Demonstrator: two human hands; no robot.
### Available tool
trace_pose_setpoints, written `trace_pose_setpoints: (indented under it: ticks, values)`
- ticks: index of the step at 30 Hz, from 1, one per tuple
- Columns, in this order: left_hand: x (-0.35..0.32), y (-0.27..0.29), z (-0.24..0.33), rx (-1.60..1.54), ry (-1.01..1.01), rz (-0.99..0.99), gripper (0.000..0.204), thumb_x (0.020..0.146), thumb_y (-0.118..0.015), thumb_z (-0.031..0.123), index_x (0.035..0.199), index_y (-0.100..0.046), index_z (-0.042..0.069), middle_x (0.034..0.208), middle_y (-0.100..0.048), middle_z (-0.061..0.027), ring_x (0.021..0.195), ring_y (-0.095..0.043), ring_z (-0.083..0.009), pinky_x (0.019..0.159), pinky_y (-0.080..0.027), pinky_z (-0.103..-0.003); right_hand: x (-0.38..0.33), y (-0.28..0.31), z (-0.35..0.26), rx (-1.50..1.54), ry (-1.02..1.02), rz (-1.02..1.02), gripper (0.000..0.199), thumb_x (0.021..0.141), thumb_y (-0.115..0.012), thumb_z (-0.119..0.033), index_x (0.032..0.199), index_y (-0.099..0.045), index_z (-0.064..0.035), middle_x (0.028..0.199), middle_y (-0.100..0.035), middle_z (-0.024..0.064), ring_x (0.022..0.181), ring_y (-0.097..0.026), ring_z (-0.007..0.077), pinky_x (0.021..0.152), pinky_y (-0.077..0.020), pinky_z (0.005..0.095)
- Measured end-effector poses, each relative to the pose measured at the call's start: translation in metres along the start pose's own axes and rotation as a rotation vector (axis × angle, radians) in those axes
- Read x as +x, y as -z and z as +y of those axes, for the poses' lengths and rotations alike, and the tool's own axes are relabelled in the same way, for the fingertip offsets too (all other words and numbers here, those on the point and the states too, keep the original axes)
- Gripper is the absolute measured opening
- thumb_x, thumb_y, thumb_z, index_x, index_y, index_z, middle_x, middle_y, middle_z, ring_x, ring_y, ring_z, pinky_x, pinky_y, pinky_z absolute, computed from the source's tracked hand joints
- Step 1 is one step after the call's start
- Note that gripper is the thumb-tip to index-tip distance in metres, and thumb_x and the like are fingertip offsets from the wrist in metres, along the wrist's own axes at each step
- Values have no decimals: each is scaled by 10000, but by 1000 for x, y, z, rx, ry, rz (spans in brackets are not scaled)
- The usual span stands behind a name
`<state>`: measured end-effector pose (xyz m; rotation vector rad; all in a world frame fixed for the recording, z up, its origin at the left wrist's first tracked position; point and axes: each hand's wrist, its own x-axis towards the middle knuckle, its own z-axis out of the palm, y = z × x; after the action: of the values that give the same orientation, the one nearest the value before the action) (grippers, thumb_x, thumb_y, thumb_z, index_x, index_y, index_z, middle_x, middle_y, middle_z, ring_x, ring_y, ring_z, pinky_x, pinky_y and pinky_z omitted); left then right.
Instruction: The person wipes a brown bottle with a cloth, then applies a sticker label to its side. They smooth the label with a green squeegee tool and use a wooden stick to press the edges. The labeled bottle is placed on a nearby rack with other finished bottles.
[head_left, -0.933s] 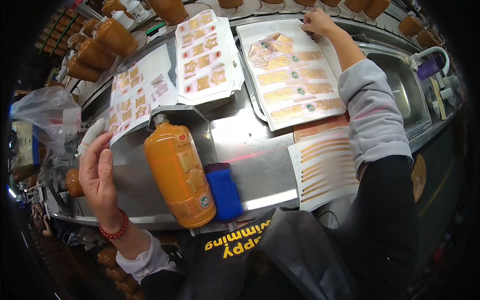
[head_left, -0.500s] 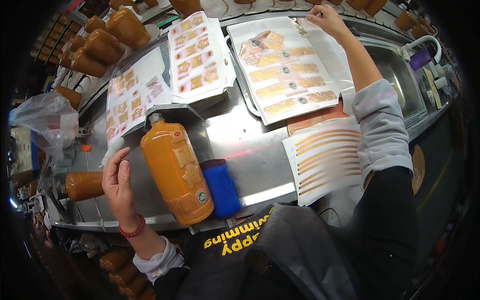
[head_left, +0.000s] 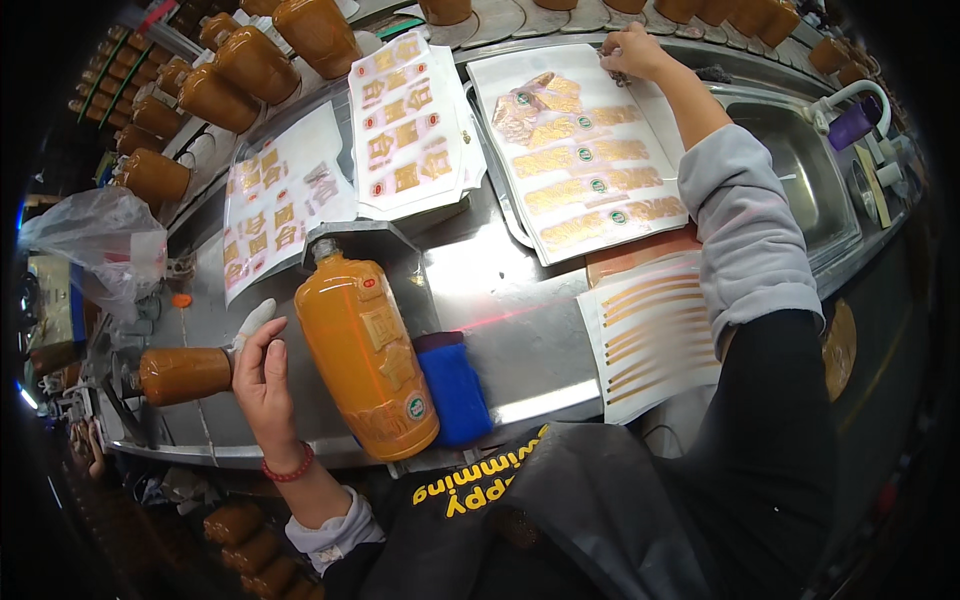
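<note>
A: Item under inspection – orange bottle (head_left: 367, 360), lying on its side on the steel bench (head_left: 500, 320), neck up against a grey metal block (head_left: 350, 240), base toward the person. Gold labels already on the upper face.

B: Why laid that way?

A: My reading – block stops the neck, and the blue pad (head_left: 455, 388) touching its right flank keeps it from rolling, so the label face stays up. Left hand (head_left: 262, 378) is just beside the left flank, fingers loosely spread, forefinger in a white wrap; cannot tell if it touches the glass. Holds nothing.

B: Right hand?

A: Right hand (head_left: 632, 52) reaches far across to the top corner of the big label sheet (head_left: 580, 150), fingertips pinched together on something small at the sheet edge – prob. a label, too small to confirm.

B: Counts?

A: Sheets: 1 big sheet of wide gold labels w/ green dots, 1 stack of small square labels (head_left: 410, 125), 1 more sheet of squares (head_left: 280, 205) left of it, 1 sheet of thin gold strips (head_left: 650, 335) near the bench edge – 4 in all. Bottles: 1 on the bench, 1 lying left of the hand (head_left: 185, 375), approx. 7 standing at upper left (head_left: 250, 65), more along the top rim, cut off. Also 1 clear plastic bag (head_left: 100, 240) far left, 1 sink (head_left: 800, 165) at right
</note>
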<state>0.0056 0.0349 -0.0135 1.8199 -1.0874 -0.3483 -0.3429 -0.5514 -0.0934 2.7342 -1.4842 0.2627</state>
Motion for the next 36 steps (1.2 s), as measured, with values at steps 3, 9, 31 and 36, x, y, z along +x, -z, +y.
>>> trace_pose_setpoints:
  ticks: [3, 9, 31, 36]
  values:
    - [-4, 2, -6, -26, 54, -4, 233, 1009, -560, 95, 1189, -670, -5, 1089, -625, 7, 845, -488, -26, 721, -392, -164, 12, -4, 3, 51, 24, -1, 305, 792, -776, -326, 1030, -730, -141, 1191, -595, 164, 1138, -590, 321, 982, -482, 402]
    - [-4, 1, -12, -37, 79, -17, 234, 1013, -561, 109, 1188, -667, -6, 1045, -610, 22, 813, -468, -19, 701, -382, -165, 24, -6, 7, 115, 36, 39, 212, 815, -763, -261, 950, -718, -105, 1048, -617, 148, 1072, -604, 276, 894, -503, 389]
    - [3, -32, -35, -552, 95, -144, 293, 1031, -520, 139, 1276, -537, -21, 1133, -672, -133, 970, -701, -208, 827, -593, -317, -430, 165, 84, 1508, -323, 456, 142, 985, -645, -185, 1020, -679, -52, 1242, -608, 126, 1116, -592, 220, 742, -512, 290]
    - [-3, -43, -21, -540, 274, -47, 374, 1055, -417, 251, 1274, -543, -25, 1167, -661, -177, 962, -701, -281, 839, -600, -410, -616, 25, 144, 1808, -733, 655, 191, 994, -636, -213, 1124, -654, -74, 1150, -654, 73, 1038, -614, 215, 678, -498, 308]
